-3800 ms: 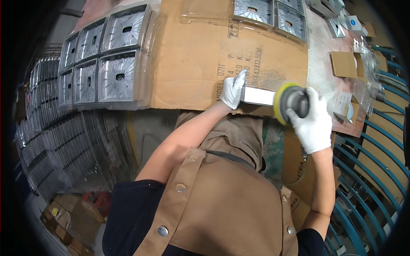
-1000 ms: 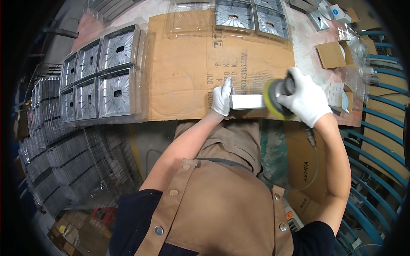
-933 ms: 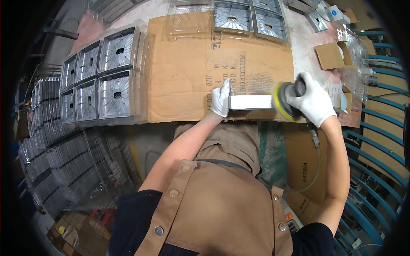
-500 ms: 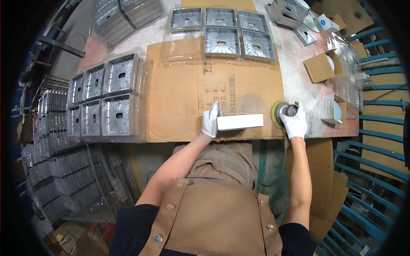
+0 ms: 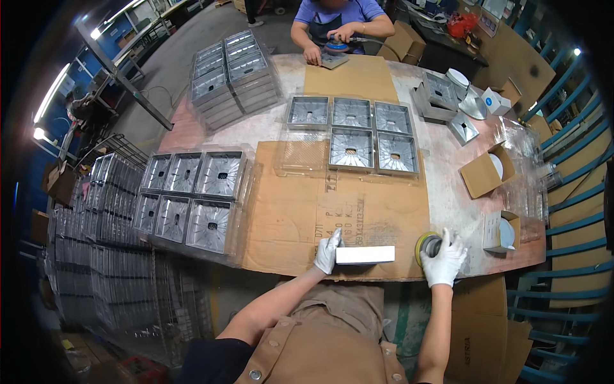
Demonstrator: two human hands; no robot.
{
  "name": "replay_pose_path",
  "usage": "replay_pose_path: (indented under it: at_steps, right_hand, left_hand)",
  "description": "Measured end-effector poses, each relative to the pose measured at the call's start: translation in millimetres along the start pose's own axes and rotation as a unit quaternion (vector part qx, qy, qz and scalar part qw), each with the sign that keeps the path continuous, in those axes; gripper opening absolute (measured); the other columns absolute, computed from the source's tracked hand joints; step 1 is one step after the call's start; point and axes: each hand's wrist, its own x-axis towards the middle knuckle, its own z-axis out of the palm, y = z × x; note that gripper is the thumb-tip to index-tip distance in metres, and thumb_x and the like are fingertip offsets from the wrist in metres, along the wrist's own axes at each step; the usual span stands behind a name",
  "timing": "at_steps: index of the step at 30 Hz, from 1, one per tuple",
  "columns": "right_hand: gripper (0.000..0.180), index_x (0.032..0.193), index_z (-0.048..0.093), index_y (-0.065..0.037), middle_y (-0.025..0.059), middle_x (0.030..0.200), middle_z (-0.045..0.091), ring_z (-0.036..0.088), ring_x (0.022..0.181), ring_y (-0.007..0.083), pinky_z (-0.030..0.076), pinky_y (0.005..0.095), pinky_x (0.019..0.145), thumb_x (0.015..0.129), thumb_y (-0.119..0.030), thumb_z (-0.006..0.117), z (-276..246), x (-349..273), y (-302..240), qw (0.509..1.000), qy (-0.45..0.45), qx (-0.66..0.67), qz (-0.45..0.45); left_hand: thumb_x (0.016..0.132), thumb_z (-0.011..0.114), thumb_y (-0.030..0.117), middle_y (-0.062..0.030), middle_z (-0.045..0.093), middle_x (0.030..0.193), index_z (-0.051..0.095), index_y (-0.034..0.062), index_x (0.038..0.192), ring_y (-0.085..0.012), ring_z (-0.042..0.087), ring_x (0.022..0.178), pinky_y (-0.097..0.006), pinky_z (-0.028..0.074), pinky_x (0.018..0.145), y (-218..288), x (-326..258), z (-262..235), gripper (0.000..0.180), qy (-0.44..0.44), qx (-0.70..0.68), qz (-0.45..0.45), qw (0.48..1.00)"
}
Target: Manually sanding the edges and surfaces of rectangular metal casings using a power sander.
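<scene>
My gloved left hand is closed on the left end of a box-shaped metal piece, whose bright, plain side faces me near the cardboard's front edge. To its right, a round hand sander with a yellow-green rim rests tilted on its side, its pad turned left. My gloved right hand is against the sander's right side, fingers spread and pointing away from me, not wrapped round it. A clear tray of square metal pieces lies beyond on the cardboard sheet.
Another filled tray sits at the left, with stacked trays behind it. Small open boxes line the right side. Across the table a person works a sander on a metal piece. Blue rails stand at the far right.
The view has tilted up, bringing the person opposite into sight. My right hand's fingers have loosened from the sander and spread. My left hand still holds the metal piece.
</scene>
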Motion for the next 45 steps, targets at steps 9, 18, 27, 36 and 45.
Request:
replay_pose_path:
  at_steps: [9,18,27,36,45]
  right_hand:
    - [0.080,0.138,0.056,-0.013,0.0127,0.140,0.059,0.048,0.137,0.0330,0.024,0.0521,0.124,0.070,-0.044,0.086,5.7,-26.9,-68.7,0.918,-0.183,0.298,-0.187]
    - [0.054,0.111,0.068,-0.011,0.0109,0.113,0.071,0.065,0.113,0.0306,0.039,0.0502,0.115,0.061,-0.016,0.086,19.5,-32.2,-66.3,0.908,-0.117,0.351,-0.196]
    - [0.063,0.118,0.066,-0.013,0.0103,0.110,0.066,0.062,0.109,0.0308,0.034,0.0611,0.115,0.060,-0.022,0.088,-82.7,-13.7,-78.0,0.915,0.017,0.274,-0.296]
    - [0.101,0.150,0.046,-0.016,0.0248,0.142,0.053,0.051,0.135,0.0408,0.037,0.0550,0.115,0.062,-0.033,0.093,-63.7,26.5,33.8,0.970,-0.224,-0.003,-0.091]
    - [0.086,0.147,0.047,-0.008,0.0242,0.125,0.063,0.066,0.111,0.0417,0.054,0.0470,0.096,0.075,-0.045,0.076,-7.2,33.1,24.6,0.971,-0.207,0.113,0.026]
  left_hand:
    - [0.108,0.053,0.041,-0.0014,0.065,0.073,0.066,0.0017,0.079,-0.0128,0.056,0.062,-0.029,0.046,0.063,0.4,15.9,-15.4,0.051,-0.080,0.078,0.013,0.994]
    - [0.075,0.085,0.047,-0.0168,0.073,0.106,0.065,0.0070,0.128,-0.0346,0.071,0.099,-0.044,0.054,0.087,173.3,-31.8,19.4,0.069,-0.363,0.554,0.246,0.708]
    - [0.070,0.085,0.018,-0.0171,0.068,0.086,0.064,0.0072,0.093,-0.0373,0.067,0.083,-0.045,0.055,0.077,99.1,-28.1,32.0,0.033,-0.204,0.404,0.374,0.809]
    - [0.074,0.094,0.021,-0.0065,0.069,0.088,0.061,0.0036,0.096,-0.0143,0.067,0.084,-0.031,0.056,0.081,54.3,-16.1,-11.5,0.043,-0.225,0.258,0.094,0.935]
    - [0.068,0.097,0.038,-0.0136,0.073,0.102,0.060,0.0076,0.108,-0.0230,0.072,0.097,-0.038,0.058,0.086,69.4,-24.5,-9.3,0.062,-0.201,0.262,0.079,0.941]
